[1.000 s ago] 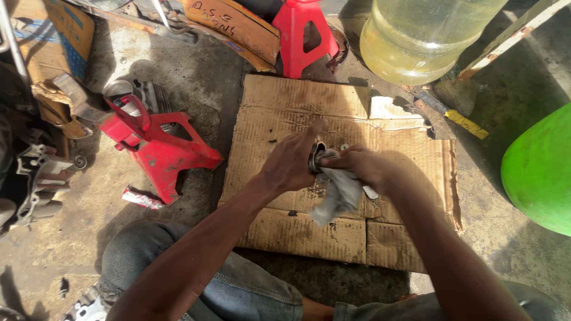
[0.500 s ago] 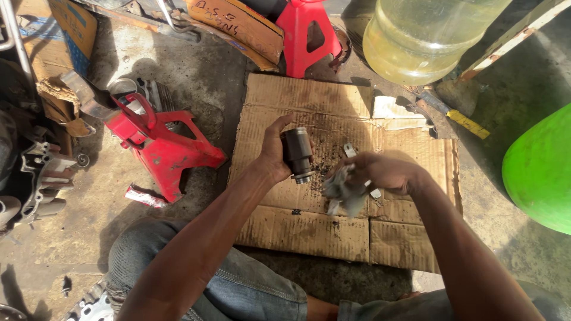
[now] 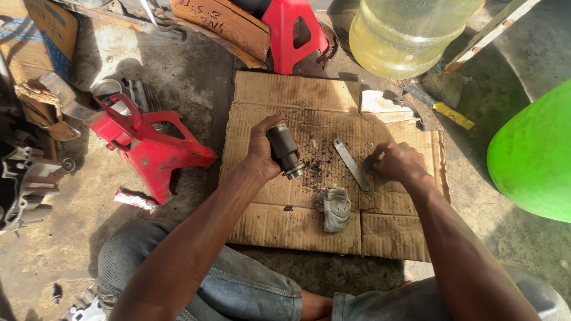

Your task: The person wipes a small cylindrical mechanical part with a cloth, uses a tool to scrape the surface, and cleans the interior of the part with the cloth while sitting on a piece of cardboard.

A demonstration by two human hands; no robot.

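Cardboard (image 3: 297,95), corrugated and oil-stained, fills the middle of the frame, its right edge torn and its lower part bare in front of the knees; grit speckles the centre. Left hand (image 3: 260,150) grips a dark metal cylinder (image 3: 283,148), tilted, its paler stepped end pointing down to the right, held just above the sheet at centre left; right hand (image 3: 397,161) curls round the end of a flat grey metal strip (image 3: 351,163) lying slantwise on the cardboard. Crumpled grey rag (image 3: 334,207) lies loose below the strip; red jack stands (image 3: 153,145) crowd the left; a green rounded bulk (image 3: 532,160) closes the right.
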